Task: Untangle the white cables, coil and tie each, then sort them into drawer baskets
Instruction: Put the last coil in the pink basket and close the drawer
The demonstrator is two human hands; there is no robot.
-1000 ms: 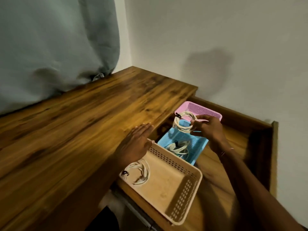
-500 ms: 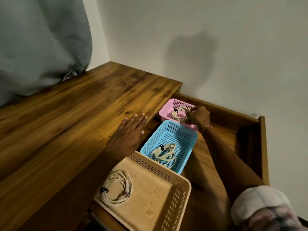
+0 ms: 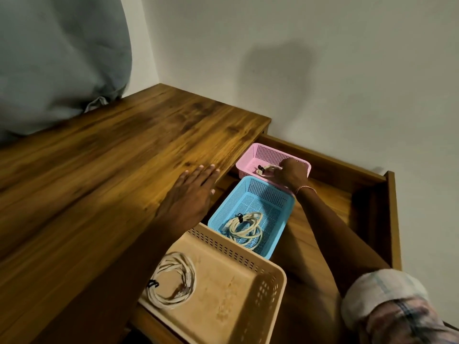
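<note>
Three baskets sit in the open drawer (image 3: 367, 194). Farthest back is the pink basket (image 3: 258, 152), where my right hand (image 3: 291, 173) reaches in and holds a tied white cable coil (image 3: 264, 169) low against the bottom. In the middle, the blue basket (image 3: 278, 212) contains a second tied coil (image 3: 244, 228). Nearest to me, the beige basket (image 3: 238, 291) has a third coil (image 3: 171, 281) at its left end. My left hand (image 3: 191, 194) rests flat on the wooden desk top (image 3: 111, 175), fingers straight, at the edge above the drawer.
A grey-blue curtain (image 3: 57, 58) hangs over the desk's back left. A white wall runs behind the desk and drawer. The drawer's wooden front stands at the far right, with bare drawer floor to the right of the baskets.
My right hand has carried the coil from above the blue basket into the pink basket and lowered it to the bottom. My left hand has stayed flat on the desk.
</note>
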